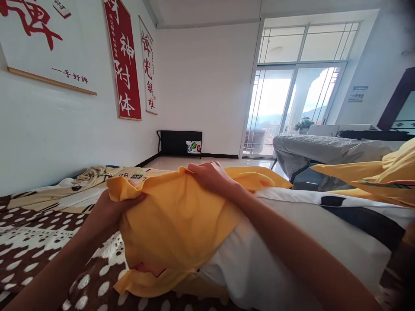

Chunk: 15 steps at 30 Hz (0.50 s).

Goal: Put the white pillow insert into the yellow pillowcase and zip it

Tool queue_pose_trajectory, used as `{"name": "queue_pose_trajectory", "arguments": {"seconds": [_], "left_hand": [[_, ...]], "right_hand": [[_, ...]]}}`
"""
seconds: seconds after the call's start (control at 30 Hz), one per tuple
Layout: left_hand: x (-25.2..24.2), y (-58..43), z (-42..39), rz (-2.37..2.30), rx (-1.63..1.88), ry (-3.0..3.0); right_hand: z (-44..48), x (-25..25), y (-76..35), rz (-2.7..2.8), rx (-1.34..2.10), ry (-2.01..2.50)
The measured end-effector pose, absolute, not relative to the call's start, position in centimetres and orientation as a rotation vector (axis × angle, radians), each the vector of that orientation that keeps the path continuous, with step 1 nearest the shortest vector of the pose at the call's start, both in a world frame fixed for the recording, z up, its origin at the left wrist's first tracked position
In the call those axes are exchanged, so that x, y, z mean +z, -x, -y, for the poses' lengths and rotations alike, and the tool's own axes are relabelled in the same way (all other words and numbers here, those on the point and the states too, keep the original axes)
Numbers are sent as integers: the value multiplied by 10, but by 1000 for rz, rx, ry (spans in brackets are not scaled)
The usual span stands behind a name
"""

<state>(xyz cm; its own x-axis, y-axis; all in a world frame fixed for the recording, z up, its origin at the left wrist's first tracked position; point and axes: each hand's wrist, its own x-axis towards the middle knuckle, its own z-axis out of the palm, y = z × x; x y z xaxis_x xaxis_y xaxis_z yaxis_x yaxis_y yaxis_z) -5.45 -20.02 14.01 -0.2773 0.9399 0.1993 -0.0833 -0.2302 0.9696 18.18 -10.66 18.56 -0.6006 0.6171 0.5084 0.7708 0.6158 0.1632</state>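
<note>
A yellow pillowcase with a small pink-and-dark print low on it stretches between my two hands. My left hand grips its left corner, the thumb lying over a folded edge. Farther right, my right hand is closed on the top edge, knuckles up. The cloth covers the left end of a white pillow, which lies under my right forearm and carries dark patches at its right part. How far the pillow reaches inside the yellow cloth is hidden.
Beneath lies a brown blanket with white spots, with a rumpled cream printed cloth behind. More yellow cloth is heaped at right. Beyond stand a plastic-covered table, a low black panel and glass doors.
</note>
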Motion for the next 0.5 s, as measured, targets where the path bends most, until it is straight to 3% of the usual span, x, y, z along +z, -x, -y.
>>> {"name": "queue_pose_trajectory", "arguments": {"seconds": [0.13, 0.33, 0.5], "left_hand": [[135, 61, 198, -1099, 1655, -958], [130, 67, 185, -1081, 1748, -932], [134, 63, 175, -1076, 1770, -1034]], "right_hand": [[100, 194, -190, 2477, -403, 1087], [125, 211, -170, 2436, -656, 1132], [144, 206, -129, 2478, -264, 748]]}}
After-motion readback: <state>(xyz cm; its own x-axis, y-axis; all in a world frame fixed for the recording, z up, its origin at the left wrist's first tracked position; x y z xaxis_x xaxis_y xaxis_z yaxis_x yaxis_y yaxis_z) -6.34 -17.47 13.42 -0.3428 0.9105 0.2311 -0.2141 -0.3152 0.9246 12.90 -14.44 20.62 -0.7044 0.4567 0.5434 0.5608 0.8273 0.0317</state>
